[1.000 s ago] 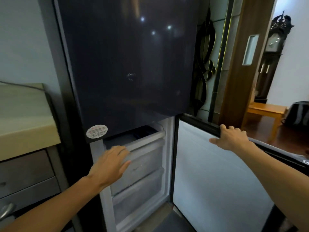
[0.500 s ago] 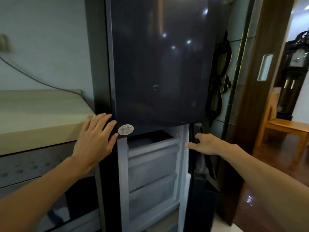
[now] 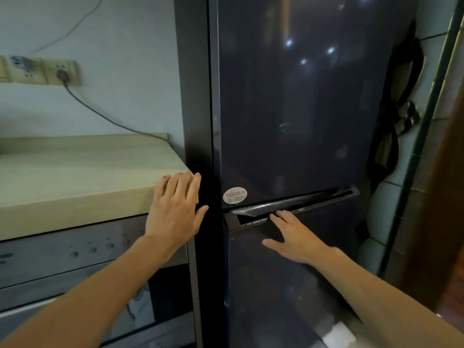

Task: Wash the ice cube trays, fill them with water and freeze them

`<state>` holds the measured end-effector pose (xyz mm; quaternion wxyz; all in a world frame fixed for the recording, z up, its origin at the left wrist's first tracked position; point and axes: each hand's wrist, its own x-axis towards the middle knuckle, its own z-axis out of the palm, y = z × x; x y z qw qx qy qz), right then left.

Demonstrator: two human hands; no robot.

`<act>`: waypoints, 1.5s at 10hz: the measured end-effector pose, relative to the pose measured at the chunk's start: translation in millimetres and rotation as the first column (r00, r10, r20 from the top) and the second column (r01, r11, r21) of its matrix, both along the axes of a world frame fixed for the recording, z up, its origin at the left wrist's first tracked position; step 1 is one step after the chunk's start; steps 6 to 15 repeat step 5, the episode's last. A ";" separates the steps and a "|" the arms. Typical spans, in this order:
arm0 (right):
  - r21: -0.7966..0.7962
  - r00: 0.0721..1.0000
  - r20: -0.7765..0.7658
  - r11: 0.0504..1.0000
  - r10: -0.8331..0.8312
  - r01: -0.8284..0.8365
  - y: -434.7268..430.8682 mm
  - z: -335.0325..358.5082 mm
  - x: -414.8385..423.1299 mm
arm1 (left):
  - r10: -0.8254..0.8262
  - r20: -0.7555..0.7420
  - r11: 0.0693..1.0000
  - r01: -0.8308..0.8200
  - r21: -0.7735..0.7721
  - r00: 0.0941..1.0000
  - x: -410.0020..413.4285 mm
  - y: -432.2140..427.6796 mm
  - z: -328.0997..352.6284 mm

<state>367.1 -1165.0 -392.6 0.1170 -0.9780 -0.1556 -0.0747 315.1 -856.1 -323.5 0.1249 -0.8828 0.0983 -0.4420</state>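
Note:
A tall dark fridge [image 3: 296,101] fills the middle of the view. Its lower freezer door [image 3: 281,285] is closed against the body, so the white drawers and any ice cube trays are hidden. My right hand [image 3: 293,237] lies flat on the top of that freezer door, its fingertips at the handle groove [image 3: 296,204]. My left hand [image 3: 175,209] is spread with straight fingers by the counter corner, at the fridge's left edge. Neither hand holds anything.
A pale counter [image 3: 75,177] stands to the left, with a steel appliance [image 3: 75,272] and its round buttons beneath it. A wall socket [image 3: 60,72] with a black cable sits above the counter. A tiled wall and a wooden door frame [image 3: 437,209] close the right side.
The freezer door has swung shut from wide open; my right hand went with it and now lies on its front. My left hand left the drawer front and moved left to the counter corner.

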 end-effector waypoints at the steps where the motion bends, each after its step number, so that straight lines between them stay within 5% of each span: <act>1: -0.054 0.999 0.037 0.998 -0.009 0.011 11.1 -7.7 11.9 | -0.023 0.007 1.000 0.023 -0.010 1.000 4.7 3.9 -1.1; 3: -0.094 0.996 0.085 0.994 -0.040 0.048 20.8 -13.3 13.0 | -0.030 -0.010 0.998 0.030 -0.046 1.000 3.1 3.2 1.2; 4: 0.084 1.000 0.012 0.996 -0.025 0.024 20.0 -4.6 4.3 | -0.126 -0.018 0.983 0.122 -0.137 0.992 -9.1 2.6 -2.1; 5: 0.414 0.982 0.189 0.907 -0.003 -0.077 18.1 17.3 -24.3 | -0.382 -0.067 0.896 0.351 -0.273 0.922 -40.9 11.3 -64.3; 15: 0.414 0.982 0.189 0.907 -0.003 -0.077 18.1 17.3 -24.3 | -0.382 -0.067 0.896 0.351 -0.273 0.922 -40.9 11.3 -64.3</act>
